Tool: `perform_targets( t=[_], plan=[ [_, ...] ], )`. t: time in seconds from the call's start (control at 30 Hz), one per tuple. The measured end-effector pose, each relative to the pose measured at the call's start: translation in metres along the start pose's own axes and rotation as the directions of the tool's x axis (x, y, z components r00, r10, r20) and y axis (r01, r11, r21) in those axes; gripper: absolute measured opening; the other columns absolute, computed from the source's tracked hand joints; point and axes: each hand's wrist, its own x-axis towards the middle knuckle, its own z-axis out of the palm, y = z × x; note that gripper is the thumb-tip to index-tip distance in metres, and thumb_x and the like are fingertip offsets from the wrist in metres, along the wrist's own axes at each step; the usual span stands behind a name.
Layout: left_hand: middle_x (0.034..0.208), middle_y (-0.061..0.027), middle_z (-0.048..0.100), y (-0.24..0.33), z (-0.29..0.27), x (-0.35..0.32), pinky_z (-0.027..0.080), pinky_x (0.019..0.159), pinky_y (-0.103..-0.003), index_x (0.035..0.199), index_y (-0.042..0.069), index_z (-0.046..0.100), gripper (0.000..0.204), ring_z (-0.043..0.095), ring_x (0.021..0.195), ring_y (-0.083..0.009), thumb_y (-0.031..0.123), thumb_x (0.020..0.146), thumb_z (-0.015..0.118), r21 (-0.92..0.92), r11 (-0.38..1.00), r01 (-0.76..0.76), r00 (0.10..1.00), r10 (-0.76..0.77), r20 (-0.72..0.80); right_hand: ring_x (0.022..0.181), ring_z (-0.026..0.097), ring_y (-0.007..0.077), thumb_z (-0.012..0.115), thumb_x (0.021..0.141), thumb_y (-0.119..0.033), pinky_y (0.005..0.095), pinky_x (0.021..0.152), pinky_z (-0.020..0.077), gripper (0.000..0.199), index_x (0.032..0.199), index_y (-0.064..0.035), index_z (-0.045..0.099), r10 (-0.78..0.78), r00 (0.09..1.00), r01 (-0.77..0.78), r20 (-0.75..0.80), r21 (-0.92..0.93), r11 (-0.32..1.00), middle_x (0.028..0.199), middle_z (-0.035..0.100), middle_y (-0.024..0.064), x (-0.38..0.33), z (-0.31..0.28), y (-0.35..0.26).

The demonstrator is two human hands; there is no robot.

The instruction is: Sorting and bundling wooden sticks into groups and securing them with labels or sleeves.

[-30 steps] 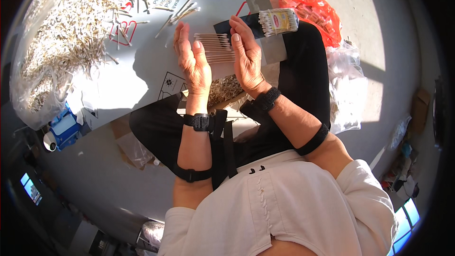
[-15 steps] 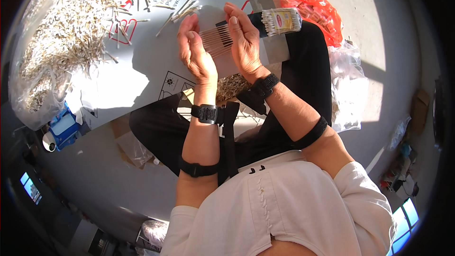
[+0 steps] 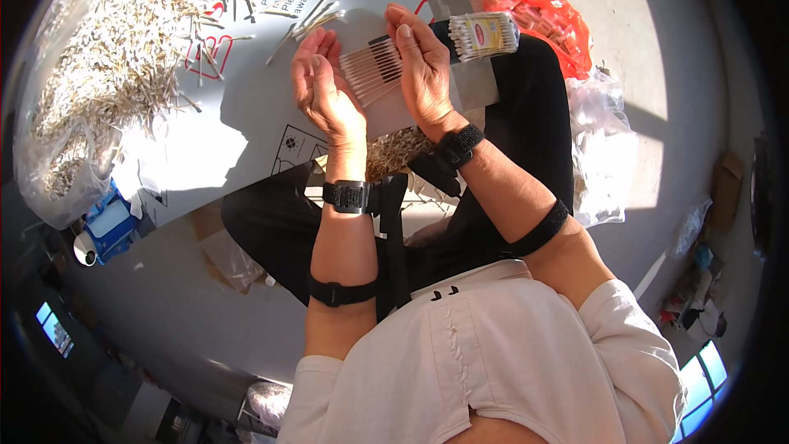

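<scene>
Floor: we sit on a grey, sunlit floor, with a grey board (image 3: 246, 107) laid flat before our legs as a work surface.
Fingers: our fingers are extended and held close together on both hands, palms facing each other, pressing a flat row of cotton swabs (image 3: 371, 72) between them.
Left hand: our left hand (image 3: 325, 90) braces one side of the row, palm turned inward, thumb lying along the swab tips.
Right hand: our right hand (image 3: 423, 70) closes on the other side, fingertips reaching past the dark strip that crosses the swabs.
Swabs: the row sits between the two palms, just above the board, sticks lying side by side and roughly parallel.
Doing it well: we judge that even pressure from both palms keeps the sticks aligned; squeezing too hard could make the row buckle, and a loose palm could let sticks slide out.
Nearby: a wrapped bundle of swabs (image 3: 483, 34) rests just beside our right hand, on our dark trouser leg.
Further out: a large heap of loose sticks (image 3: 107, 66) covers the board's left part, on clear plastic; an orange bag (image 3: 546, 20) lies beyond the bundle.
Wrists: dark straps circle both wrists and forearms.
</scene>
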Motion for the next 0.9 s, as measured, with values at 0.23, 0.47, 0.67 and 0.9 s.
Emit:
perform_targets(
  t=[0.23, 0.47, 0.67, 0.9],
  plan=[
    [0.111, -0.0112, 0.062, 0.023, -0.039, 0.006, 0.047, 0.095, -0.04, 0.104, 0.004, 0.063, 0.04, 0.057, 0.108, -0.0286, -0.01, 0.067, 0.063, 0.596, 0.745, -0.299, 0.939, 0.117, 0.324, 0.118, 0.055, 0.0165, 0.057, 0.098, -0.009, 0.0274, 0.101, 0.0438, 0.025, 0.119, 0.0044, 0.06, -0.048, 0.998, 0.049, 0.032, -0.034, 0.998, 0.134, 0.054, 0.0127, -0.002, -0.005, -0.007],
    [0.095, -0.0073, 0.058, 0.031, -0.04, 0.006, 0.047, 0.084, -0.041, 0.084, 0.007, 0.066, 0.028, 0.055, 0.096, -0.0292, -0.012, 0.063, 0.065, 0.8, 0.395, -0.452, 0.886, 0.097, 0.453, 0.109, 0.06, 0.0204, 0.067, 0.084, 0.002, 0.0304, 0.09, 0.05, 0.007, 0.091, 0.0004, 0.066, -0.063, 0.994, 0.088, 0.094, -0.285, 0.954, 0.12, 0.058, 0.0103, -0.003, -0.019, -0.011],
    [0.093, -0.0053, 0.057, 0.033, -0.039, 0.011, 0.044, 0.086, -0.041, 0.084, 0.01, 0.068, 0.028, 0.055, 0.097, -0.0289, -0.009, 0.063, 0.066, 0.786, 0.329, -0.523, 0.842, 0.058, 0.536, 0.101, 0.06, 0.0282, 0.071, 0.072, 0.003, 0.034, 0.085, 0.0514, 0.011, 0.08, -0.0029, 0.065, -0.157, 0.935, 0.319, 0.317, -0.561, 0.764, 0.108, 0.059, 0.0103, -0.008, -0.024, -0.013],
    [0.093, -0.0061, 0.057, 0.036, -0.039, 0.016, 0.044, 0.085, -0.042, 0.084, 0.008, 0.065, 0.023, 0.055, 0.098, -0.0288, -0.007, 0.066, 0.065, 0.757, 0.25, -0.603, 0.781, -0.008, 0.624, 0.099, 0.059, 0.0252, 0.072, 0.074, 0.002, 0.0327, 0.084, 0.0514, 0.013, 0.085, -0.0035, 0.066, -0.189, 0.879, 0.449, 0.438, -0.626, 0.637, 0.109, 0.056, 0.0097, -0.005, -0.026, -0.012]
  ],
)
